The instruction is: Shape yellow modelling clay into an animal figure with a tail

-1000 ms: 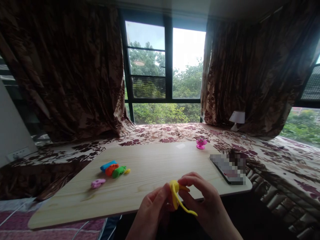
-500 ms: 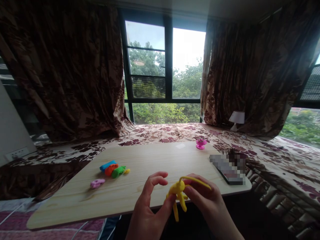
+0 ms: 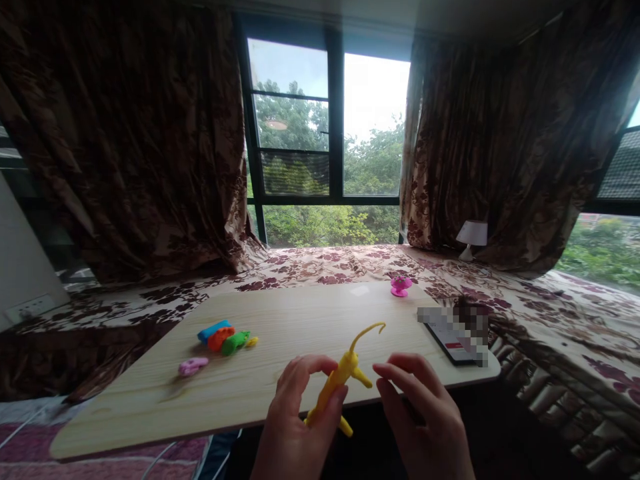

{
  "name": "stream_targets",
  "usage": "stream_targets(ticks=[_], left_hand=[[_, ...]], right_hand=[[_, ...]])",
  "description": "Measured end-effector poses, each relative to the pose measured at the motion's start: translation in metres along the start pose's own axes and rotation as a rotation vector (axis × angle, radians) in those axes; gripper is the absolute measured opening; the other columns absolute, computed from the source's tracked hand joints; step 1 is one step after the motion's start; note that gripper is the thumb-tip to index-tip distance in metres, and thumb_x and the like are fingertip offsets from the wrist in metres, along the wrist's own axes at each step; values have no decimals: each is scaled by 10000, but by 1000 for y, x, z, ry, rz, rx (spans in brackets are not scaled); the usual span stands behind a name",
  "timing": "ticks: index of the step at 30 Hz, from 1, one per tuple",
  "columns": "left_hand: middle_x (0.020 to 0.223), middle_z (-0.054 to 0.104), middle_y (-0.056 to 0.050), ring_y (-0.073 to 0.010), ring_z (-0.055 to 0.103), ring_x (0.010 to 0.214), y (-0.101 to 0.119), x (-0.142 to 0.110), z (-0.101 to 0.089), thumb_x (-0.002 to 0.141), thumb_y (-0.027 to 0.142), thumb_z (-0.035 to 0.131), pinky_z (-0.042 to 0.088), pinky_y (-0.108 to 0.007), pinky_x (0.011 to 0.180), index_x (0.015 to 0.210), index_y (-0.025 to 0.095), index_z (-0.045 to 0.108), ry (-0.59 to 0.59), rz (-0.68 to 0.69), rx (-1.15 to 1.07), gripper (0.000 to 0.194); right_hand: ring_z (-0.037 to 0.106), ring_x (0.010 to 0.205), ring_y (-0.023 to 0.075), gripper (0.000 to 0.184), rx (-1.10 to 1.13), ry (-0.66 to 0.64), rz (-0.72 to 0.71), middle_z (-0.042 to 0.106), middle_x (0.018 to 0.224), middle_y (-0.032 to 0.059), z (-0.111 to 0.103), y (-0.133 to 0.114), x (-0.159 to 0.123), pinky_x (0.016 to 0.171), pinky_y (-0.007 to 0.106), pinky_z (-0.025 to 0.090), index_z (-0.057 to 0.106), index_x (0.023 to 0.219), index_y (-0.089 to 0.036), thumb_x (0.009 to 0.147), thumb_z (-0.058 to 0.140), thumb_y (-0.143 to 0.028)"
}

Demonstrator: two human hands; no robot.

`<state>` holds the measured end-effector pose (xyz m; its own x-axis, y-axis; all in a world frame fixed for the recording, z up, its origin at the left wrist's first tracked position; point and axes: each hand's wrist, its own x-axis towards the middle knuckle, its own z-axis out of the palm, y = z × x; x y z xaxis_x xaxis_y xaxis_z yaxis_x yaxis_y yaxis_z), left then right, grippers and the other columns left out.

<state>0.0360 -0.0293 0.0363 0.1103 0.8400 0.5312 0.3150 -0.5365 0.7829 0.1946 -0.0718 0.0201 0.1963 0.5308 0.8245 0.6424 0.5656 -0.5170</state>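
Note:
My left hand (image 3: 300,420) is closed around the body of a yellow modelling-clay animal figure (image 3: 329,393), pinched between thumb and fingers above the table's near edge. The figure is tilted, with stubby legs and a long thin tail curving up and to the right. Part of its body is hidden by my fingers. Just right of it, my right hand (image 3: 425,413) holds nothing; its curved thumb and index finger have a small gap between them and do not touch the figure.
On the wooden table (image 3: 300,320) lie blue clay (image 3: 213,331), orange clay (image 3: 221,339), green clay (image 3: 235,343), a small yellow bit (image 3: 252,342) and pink clay (image 3: 193,366). A magenta piece (image 3: 401,287) stands at the back right, near a partly blurred dark tablet-like object (image 3: 453,343).
My right hand has let go of the figure's tail and moved slightly right. The figure has turned in my left hand, so its tail now points upward instead of bending right.

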Motion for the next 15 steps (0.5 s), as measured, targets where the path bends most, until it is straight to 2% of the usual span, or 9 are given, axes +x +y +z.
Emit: stream_targets(ticks=[5, 11, 15], left_hand=[[896, 650, 5, -211, 585, 891, 3, -3, 4, 709, 334, 613, 434, -302, 839, 852, 274, 598, 21, 17, -18, 156], [904, 641, 7, -196, 590, 884, 3, -4, 1, 721, 282, 616, 432, -284, 850, 868, 282, 594, -45, 68, -23, 148], [912, 636, 0, -209, 577, 912, -2, -3, 1, 723, 283, 622, 392, -328, 927, 872, 279, 587, -27, 95, 22, 153]], right_hand=[[555, 832, 212, 409, -61, -48, -125, 546, 920, 83, 4, -11, 6, 688, 354, 493, 592, 1144, -285, 803, 508, -74], [535, 840, 230, 474, -122, -61, -171, 541, 933, 90, 6, -9, 4, 668, 377, 475, 548, 1203, -307, 793, 488, -76], [524, 846, 229, 496, -125, -66, -201, 539, 937, 95, 6, -9, 3, 688, 386, 464, 535, 1221, -281, 784, 478, -54]])
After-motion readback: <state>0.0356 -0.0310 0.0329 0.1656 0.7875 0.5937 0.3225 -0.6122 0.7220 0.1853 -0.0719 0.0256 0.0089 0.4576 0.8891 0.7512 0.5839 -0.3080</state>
